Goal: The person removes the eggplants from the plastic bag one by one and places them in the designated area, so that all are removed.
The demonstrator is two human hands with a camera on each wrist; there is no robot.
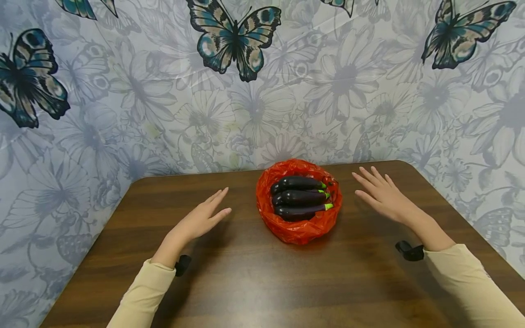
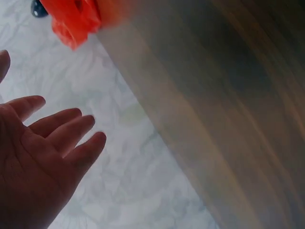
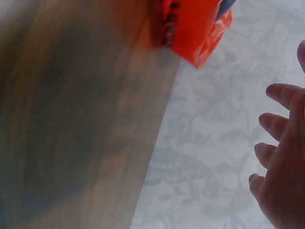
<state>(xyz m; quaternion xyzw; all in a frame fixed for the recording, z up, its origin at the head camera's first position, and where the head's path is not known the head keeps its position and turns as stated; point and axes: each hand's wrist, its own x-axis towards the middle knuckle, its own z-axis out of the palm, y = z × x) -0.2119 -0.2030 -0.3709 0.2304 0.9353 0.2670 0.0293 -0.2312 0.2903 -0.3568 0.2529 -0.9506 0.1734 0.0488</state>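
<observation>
A red plastic bag with its rim opened wide sits on the table toward the back. Inside it lie several dark purple eggplants side by side, their green stem ends pointing right. To the left of the bag, my left hand is held above the table with fingers extended, touching nothing. On the other side, my right hand hovers with its fingers spread, also apart from the bag. Both wrist views show the left hand and right hand holding nothing, with part of the red bag at the top.
The brown wooden table reaches back to a wall covering printed with grey flowers and blue butterflies. A dark band is on the left wrist and another dark band on the right.
</observation>
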